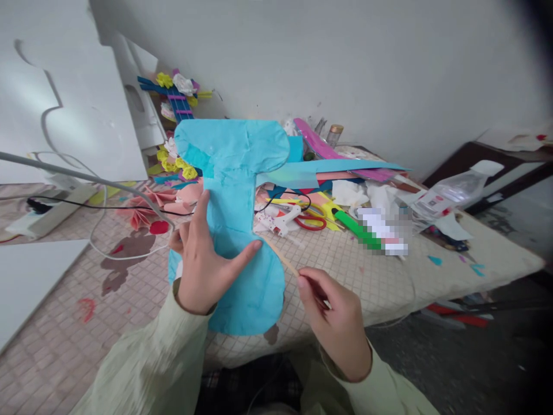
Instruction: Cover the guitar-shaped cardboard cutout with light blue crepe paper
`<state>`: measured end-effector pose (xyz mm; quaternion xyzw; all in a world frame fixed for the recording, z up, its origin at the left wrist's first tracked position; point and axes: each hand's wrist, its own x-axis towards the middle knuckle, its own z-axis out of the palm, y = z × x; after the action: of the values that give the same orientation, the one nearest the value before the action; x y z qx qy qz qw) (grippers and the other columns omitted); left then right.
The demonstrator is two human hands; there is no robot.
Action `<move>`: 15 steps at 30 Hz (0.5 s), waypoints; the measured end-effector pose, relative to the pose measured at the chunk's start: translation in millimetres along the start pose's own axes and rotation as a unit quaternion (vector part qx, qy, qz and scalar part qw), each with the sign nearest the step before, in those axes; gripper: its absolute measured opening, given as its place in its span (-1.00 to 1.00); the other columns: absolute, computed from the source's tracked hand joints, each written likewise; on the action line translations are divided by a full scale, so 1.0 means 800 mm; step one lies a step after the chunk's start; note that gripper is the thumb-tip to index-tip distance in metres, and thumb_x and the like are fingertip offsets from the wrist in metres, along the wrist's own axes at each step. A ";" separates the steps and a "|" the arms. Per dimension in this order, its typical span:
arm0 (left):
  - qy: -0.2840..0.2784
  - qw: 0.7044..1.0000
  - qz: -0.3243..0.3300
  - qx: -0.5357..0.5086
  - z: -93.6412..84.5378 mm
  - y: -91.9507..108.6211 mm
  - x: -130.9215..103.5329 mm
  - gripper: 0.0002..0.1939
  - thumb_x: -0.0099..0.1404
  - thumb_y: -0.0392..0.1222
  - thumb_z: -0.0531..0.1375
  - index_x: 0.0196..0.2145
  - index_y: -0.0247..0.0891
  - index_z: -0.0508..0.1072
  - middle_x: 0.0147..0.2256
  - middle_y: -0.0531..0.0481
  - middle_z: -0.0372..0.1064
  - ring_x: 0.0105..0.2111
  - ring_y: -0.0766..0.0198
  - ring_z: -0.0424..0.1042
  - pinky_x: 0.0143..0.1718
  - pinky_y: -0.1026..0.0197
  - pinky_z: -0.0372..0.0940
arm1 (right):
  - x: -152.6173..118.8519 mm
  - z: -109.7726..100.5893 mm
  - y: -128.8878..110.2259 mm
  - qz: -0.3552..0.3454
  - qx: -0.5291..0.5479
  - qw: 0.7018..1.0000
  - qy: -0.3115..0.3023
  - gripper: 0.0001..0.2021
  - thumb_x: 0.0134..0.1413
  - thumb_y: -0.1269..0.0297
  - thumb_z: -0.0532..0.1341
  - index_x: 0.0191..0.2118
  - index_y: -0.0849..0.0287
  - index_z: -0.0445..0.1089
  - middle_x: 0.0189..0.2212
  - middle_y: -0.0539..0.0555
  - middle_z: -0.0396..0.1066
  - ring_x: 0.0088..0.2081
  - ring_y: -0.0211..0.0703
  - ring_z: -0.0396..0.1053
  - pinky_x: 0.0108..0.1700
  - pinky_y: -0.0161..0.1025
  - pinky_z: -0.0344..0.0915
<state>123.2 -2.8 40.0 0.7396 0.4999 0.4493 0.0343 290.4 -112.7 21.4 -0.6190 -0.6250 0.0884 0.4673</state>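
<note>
**Hands worked a blue paper cutout with a thin stick**

A low table covered in a checked cloth filled most of the view, with a pale wall behind it. Large white foam boards leaned at the left. Standing upright at the table's near edge was a big light-blue paper cutout, wide at the top, narrow in the middle and rounded at the bottom. The left hand, in a pale green sleeve, lay flat and open against the cutout's lower half, fingers spread, thumb touching its right edge. The right hand pinched a thin wooden stick, whose far end reached the cutout just beside that thumb. Behind lay coloured paper scraps, a white glue gun, red-handled scissors, a green marker and a clear plastic bottle.
</note>
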 end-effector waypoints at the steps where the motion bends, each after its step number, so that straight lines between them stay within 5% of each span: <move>1: 0.000 1.000 -0.002 -0.002 0.000 0.000 0.000 0.06 -0.11 0.22 0.30 0.23 -0.14 -0.10 0.14 -0.21 0.08 0.03 -0.24 0.14 -0.01 -0.26 0.02 | -0.001 0.000 0.000 -0.008 -0.004 1.000 0.007 -0.91 0.14 0.39 0.09 -0.29 0.18 0.34 -0.49 -0.01 0.41 -0.55 -0.35 0.31 -0.47 -0.41 0.23; 8: -0.003 1.000 -0.001 -0.018 0.000 0.000 0.000 0.05 -0.10 0.19 0.31 0.24 -0.10 -0.10 0.17 -0.18 0.03 0.09 -0.23 0.09 0.03 -0.26 0.02 | 0.000 0.001 0.003 -0.004 -0.002 1.000 -0.006 -0.90 0.15 0.37 0.08 -0.30 0.19 0.34 -0.51 -0.01 0.38 -0.57 -0.34 0.27 -0.49 -0.38 0.20; 15: -0.044 0.995 0.018 -0.085 -0.003 -0.008 0.000 0.03 -0.05 0.14 0.31 0.25 -0.05 -0.16 0.22 -0.15 -0.07 0.12 -0.15 0.09 0.09 -0.21 0.04 | -0.003 -0.002 0.009 0.150 0.178 0.972 -0.031 -0.82 0.17 0.20 0.07 -0.31 0.18 0.33 -0.60 -0.06 0.21 -0.63 -0.36 0.12 -0.61 -0.38 0.08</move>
<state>117.2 -0.2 38.1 0.7622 0.4443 0.4576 0.1105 295.9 -113.8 16.2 -0.6094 -0.5136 0.2862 0.5319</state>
